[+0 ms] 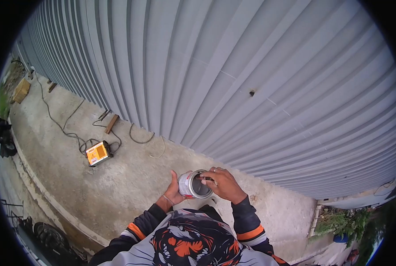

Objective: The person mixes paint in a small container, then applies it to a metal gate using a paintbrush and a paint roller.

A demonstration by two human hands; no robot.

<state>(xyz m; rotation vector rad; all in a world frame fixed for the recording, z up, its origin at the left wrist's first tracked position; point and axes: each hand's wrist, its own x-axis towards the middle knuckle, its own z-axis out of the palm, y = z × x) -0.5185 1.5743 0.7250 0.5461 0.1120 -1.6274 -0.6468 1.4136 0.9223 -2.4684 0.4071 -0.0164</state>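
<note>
My left hand (173,189) is wrapped round the side of an open metal paint can (186,185), with the thumb raised along its wall. The can has a pale label with some red, and its mouth is tilted toward me, showing grey inside. My right hand (229,185) is at the can's rim, its fingers pinched on a slim dark handle (209,178) that reaches into the opening. The far end of that handle is hidden in the can.
A grey corrugated metal wall (233,88) rises in front of me, with a small dark hole (252,93). On the concrete floor (131,177) to the left stands an orange welding machine (97,153) with black cables (51,116). A motorcycle (51,237) is at lower left, plants (340,221) at right.
</note>
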